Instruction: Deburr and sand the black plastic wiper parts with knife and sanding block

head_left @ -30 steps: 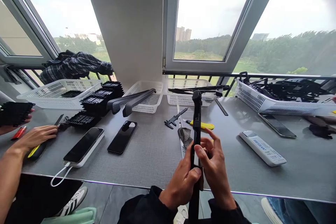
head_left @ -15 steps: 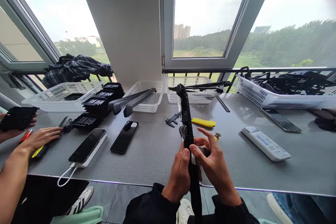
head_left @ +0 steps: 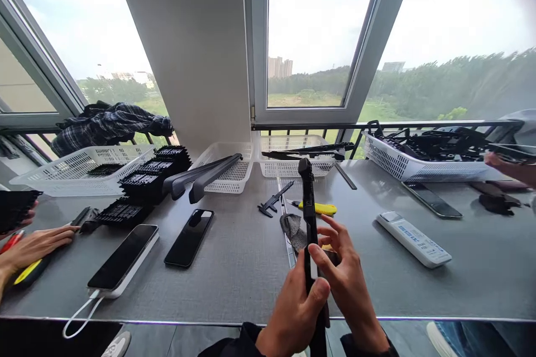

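Note:
My left hand (head_left: 295, 307) wraps round a long, narrow black plastic strip (head_left: 309, 195), which stands nearly upright in front of me. My right hand (head_left: 345, 273) is on the strip's right side, its thumb against the edge and its index finger raised. A small dark piece shows between the right thumb and fingers; its kind is hard to make out. Behind the strip lie a grey cloth-like piece (head_left: 295, 230), a metal ruler (head_left: 288, 248), a black caliper (head_left: 274, 201) and a yellow utility knife (head_left: 322, 208).
White baskets (head_left: 228, 185) line the back, with grey bars (head_left: 218, 175) across one. Stacked black parts (head_left: 146, 178) stand left; a co-worker's hand (head_left: 46, 245) is beside them. Phones (head_left: 190, 237) lie on the table, a white box (head_left: 414, 240) at right. Another person's hand (head_left: 508, 167) reaches in at far right.
The view has tilted up. The strip has turned edge-on, and my left hand sits lower round it with the thumb across. At right another person's hand has appeared by the basket.

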`<state>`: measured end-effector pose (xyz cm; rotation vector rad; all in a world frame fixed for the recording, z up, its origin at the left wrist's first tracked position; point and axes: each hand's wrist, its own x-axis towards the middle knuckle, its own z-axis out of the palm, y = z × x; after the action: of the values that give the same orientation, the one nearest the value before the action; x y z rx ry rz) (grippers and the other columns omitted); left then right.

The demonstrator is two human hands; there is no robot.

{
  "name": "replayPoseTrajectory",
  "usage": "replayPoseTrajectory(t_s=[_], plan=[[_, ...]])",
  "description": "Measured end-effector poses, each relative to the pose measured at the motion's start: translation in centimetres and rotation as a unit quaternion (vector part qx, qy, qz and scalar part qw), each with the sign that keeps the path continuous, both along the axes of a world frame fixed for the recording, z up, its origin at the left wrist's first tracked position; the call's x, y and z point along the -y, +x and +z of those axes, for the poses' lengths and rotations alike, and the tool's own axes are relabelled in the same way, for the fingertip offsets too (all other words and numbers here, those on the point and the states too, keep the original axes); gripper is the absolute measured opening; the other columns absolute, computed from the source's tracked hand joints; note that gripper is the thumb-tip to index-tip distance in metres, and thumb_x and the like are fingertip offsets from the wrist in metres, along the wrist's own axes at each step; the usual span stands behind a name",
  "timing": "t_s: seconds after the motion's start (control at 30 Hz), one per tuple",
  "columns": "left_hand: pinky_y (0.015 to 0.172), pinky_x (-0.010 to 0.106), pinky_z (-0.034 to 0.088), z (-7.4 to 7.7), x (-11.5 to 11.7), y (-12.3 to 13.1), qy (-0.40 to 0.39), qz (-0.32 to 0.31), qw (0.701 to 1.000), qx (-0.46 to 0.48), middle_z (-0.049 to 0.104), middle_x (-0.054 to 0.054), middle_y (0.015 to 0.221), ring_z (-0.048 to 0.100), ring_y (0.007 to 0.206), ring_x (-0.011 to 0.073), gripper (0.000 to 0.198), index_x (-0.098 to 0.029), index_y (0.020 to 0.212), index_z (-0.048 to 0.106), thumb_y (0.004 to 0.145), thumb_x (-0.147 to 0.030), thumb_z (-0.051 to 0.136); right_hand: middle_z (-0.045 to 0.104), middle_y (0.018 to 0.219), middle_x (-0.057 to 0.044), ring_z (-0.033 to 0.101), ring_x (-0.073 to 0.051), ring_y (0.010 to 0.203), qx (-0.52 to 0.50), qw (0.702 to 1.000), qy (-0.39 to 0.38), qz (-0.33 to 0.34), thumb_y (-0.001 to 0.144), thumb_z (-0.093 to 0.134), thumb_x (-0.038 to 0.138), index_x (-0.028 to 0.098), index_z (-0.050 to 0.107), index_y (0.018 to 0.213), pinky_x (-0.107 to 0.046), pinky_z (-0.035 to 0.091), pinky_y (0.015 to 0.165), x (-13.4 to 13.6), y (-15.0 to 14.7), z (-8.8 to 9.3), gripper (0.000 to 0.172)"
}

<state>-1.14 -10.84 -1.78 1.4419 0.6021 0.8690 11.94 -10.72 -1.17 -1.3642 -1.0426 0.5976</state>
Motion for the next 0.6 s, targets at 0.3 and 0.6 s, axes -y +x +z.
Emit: replayPoseTrajectory(t_s=[0.3, 0.6], plan=[[0.088, 0.036, 0.056, 0.10, 0.14, 0.25, 0.013, -0.028, 1.000, -0.004, 0.069, 0.007, 0.113, 0.063, 0.090, 0.0215, 0.082, -0.020, 0.161, 0.035, 0.083, -0.021, 0.060, 0.076, 0.104, -0.006, 0.073, -0.025, 0.094, -0.057, 0.998, 0.002, -0.039, 0.090, 0.071, 0.059, 0.024, 0.061, 0.134, -0.037, 0.058, 0.083, -0.04, 0.66, -0.19, 0.057], [0.062, 0.025, 0.049, -0.04, 0.02, 0.28, -0.053, -0.054, 0.996, 0.052, 0.061, -0.002, 0.083, 0.055, 0.066, 0.0137, 0.101, -0.021, 0.166, 0.027, 0.070, -0.013, 0.056, 0.076, 0.094, -0.003, 0.073, -0.023, 0.081, -0.042, 0.999, -0.005, -0.021, 0.090, 0.071, 0.062, 0.022, 0.060, 0.133, -0.033, 0.056, 0.070, 0.14, 0.96, 0.14, 0.060]])
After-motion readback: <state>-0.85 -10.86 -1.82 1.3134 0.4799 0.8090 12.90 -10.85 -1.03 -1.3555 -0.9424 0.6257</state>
